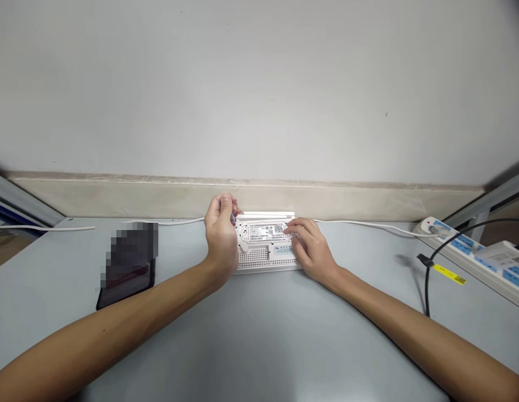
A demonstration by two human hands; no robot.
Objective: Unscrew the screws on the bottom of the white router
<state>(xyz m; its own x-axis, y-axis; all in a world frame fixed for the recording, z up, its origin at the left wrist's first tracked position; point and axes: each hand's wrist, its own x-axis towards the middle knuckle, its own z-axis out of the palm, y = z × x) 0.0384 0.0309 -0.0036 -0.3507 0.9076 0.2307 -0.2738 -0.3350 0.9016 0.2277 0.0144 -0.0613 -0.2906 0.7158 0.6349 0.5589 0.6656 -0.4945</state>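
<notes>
Router (254, 255) is lying label-up on the table (251, 340), between your hands. Your left hand (221, 234) is sitting curled at its left end, hold unclear; your right (313, 251) is resting half-open on its right side.
</notes>
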